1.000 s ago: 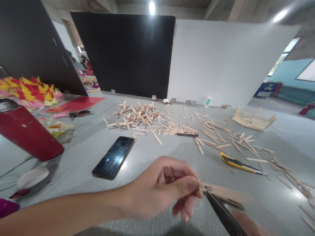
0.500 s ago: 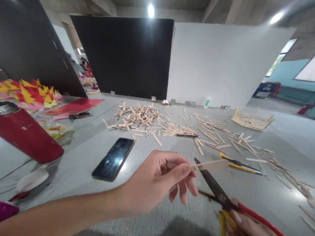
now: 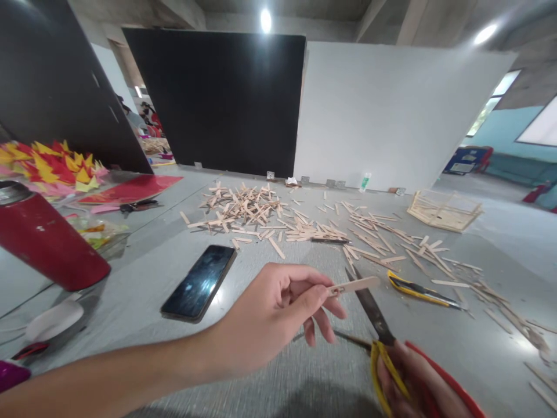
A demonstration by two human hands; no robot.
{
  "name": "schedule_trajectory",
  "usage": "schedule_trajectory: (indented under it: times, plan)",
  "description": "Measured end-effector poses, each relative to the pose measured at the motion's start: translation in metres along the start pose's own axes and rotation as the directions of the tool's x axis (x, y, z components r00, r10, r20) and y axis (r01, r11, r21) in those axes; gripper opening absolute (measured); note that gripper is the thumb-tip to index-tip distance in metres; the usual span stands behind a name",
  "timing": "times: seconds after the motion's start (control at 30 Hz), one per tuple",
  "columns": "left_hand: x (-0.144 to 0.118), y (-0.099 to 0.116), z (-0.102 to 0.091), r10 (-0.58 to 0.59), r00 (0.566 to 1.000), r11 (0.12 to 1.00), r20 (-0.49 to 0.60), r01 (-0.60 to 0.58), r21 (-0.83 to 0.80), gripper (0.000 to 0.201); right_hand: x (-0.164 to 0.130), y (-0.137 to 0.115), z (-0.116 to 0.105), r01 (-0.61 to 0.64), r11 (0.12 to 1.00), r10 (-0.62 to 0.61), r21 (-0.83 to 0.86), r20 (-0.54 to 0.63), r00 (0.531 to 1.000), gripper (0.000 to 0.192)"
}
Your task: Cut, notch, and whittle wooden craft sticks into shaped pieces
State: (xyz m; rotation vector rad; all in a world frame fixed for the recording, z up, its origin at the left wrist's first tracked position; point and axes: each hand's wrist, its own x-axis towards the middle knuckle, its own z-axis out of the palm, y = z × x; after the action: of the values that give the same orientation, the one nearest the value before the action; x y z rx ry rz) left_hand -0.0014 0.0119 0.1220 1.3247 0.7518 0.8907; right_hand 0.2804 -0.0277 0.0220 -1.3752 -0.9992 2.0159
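At the near right edge, the right hand [image 3: 418,383] closes its grip through the red and yellow loops of a pair of dark-bladed scissors [image 3: 374,316], whose blades stand spread and point away across the grey tabletop [image 3: 278,383]. Just left of it, the left hand [image 3: 270,319] pinches a thin pale wooden craft stick [image 3: 354,285] between thumb and forefinger; the stick juts rightward, held above the tabletop, and crosses the upper scissor blade near its tip. Left of the hand a black smartphone [image 3: 199,282] lies flat, screen up, and beyond the scissors a yellow and black utility knife [image 3: 418,288] rests on the surface. Near the left edge stands a tall red metal flask [image 3: 46,244], leaning in the view. Farther off, a wide scatter of loose wooden sticks [image 3: 243,206] spreads across the middle of the tabletop, and well to the right sits a small open frame built of wooden sticks [image 3: 444,210]. At far left lies a heap of red and yellow paper pieces [image 3: 47,162]. Behind everything stand a black panel [image 3: 217,98] and a white panel [image 3: 391,110].
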Motion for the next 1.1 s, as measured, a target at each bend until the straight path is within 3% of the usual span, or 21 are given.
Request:
schedule_trajectory:
  times: [0.13, 0.23, 0.3, 0.37, 0.43, 0.5, 0.6, 0.73, 0.93, 1.03, 1.1]
  plan:
    - [-0.001, -0.001, -0.003, -0.006, 0.996, 0.990, -0.092, 0.019, 0.143, 0.023, 0.000, -0.007, -0.003, 0.047, 0.998, -0.047, -0.044, -0.001, 0.999, 0.066]
    - [-0.002, -0.001, -0.005, 0.005, 0.994, 0.978, -0.110, 0.018, 0.206, 0.023, 0.000, -0.018, -0.011, 0.132, 0.955, -0.161, -0.266, -0.089, 0.983, 0.065]
    - [-0.001, -0.002, -0.006, 0.012, 0.995, 0.977, -0.096, 0.009, 0.214, 0.024, 0.000, -0.029, -0.019, 0.133, 0.811, -0.303, -0.569, -0.213, 0.929, 0.060]
    - [-0.001, -0.003, -0.007, 0.012, 0.997, 0.981, -0.076, 0.003, 0.194, 0.023, 0.003, -0.040, -0.029, -0.020, 0.537, -0.485, -0.843, -0.328, 0.810, 0.050]
    - [0.000, -0.004, -0.008, 0.004, 0.998, 0.987, -0.058, 0.006, 0.163, 0.023, 0.006, -0.047, -0.038, -0.199, 0.300, -0.621, -0.933, -0.349, 0.701, 0.036]
    - [0.001, -0.004, -0.009, -0.012, 0.999, 0.991, -0.040, 0.017, 0.136, 0.028, 0.010, -0.050, -0.047, -0.258, 0.194, -0.660, -0.946, -0.321, 0.679, 0.032]
    - [0.002, -0.004, -0.008, -0.053, 0.998, 0.990, -0.019, 0.055, 0.129, 0.025, 0.013, -0.049, -0.056, -0.190, 0.138, -0.664, -0.972, -0.233, 0.711, 0.038]
    - [0.004, -0.010, -0.003, -0.123, 0.992, 0.982, 0.031, 0.117, 0.151, 0.013, 0.006, -0.042, -0.053, -0.228, 0.113, -0.718, -0.967, -0.238, 0.654, 0.042]
    - [0.001, -0.031, 0.008, -0.238, 0.955, 0.960, 0.178, 0.203, 0.192, 0.023, -0.006, -0.031, -0.034, -0.201, 0.093, -0.702, -0.975, -0.207, 0.681, 0.039]
    - [-0.004, -0.038, 0.016, -0.259, 0.948, 0.947, 0.185, 0.211, 0.241, 0.023, -0.006, -0.026, -0.015, -0.021, 0.079, -0.739, -0.997, -0.073, 0.669, 0.040]
    - [-0.007, -0.042, 0.020, -0.265, 0.948, 0.937, 0.176, 0.210, 0.279, 0.021, -0.007, -0.021, 0.003, 0.212, 0.108, -0.704, -0.971, 0.076, 0.706, 0.044]
